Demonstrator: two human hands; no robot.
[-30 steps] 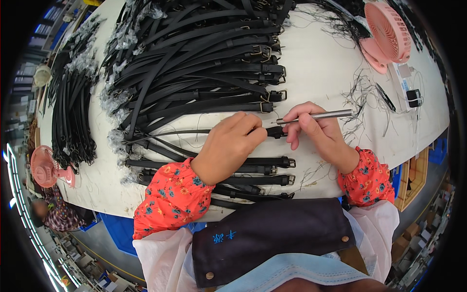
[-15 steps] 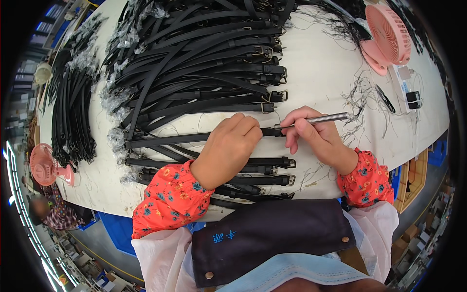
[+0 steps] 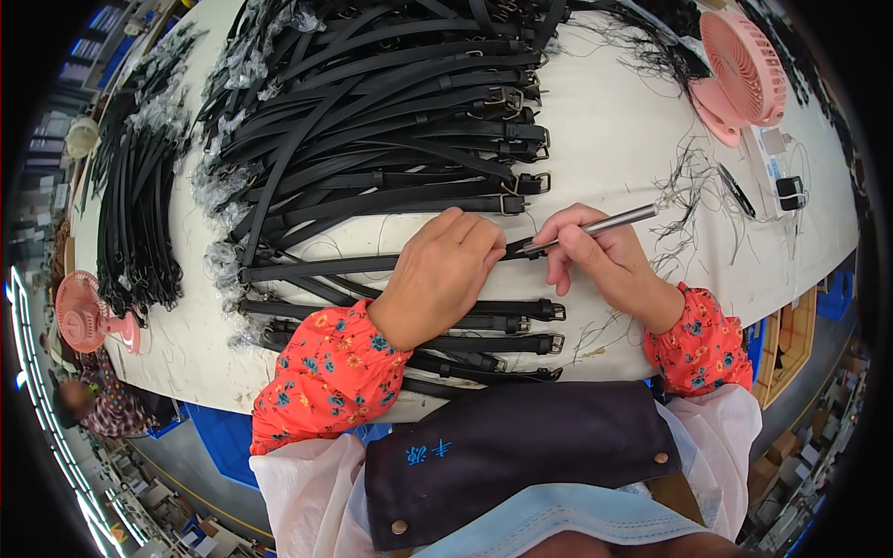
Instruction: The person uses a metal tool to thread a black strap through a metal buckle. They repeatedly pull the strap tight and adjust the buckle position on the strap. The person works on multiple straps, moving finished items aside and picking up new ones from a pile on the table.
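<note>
My left hand (image 3: 439, 274) lies flat on a black strap (image 3: 307, 268) that runs left to right across the white table (image 3: 605, 149), pinning its end down. My right hand (image 3: 605, 262) grips a thin silver tool (image 3: 609, 222) like a pen, its tip touching the strap's end right by my left fingertips. Several finished black straps with buckles (image 3: 521, 312) lie in a row just below my hands.
A big pile of black buckled straps (image 3: 391, 112) fills the table beyond my hands; another bundle (image 3: 139, 214) lies far left. A pink fan (image 3: 739, 65) stands at the far right, a second pink fan (image 3: 88, 312) at the left edge. Loose black threads (image 3: 693, 186) lie right.
My hands and the strap's end have shifted a little downward and left; the silver tool's tip stays on the strap's end.
</note>
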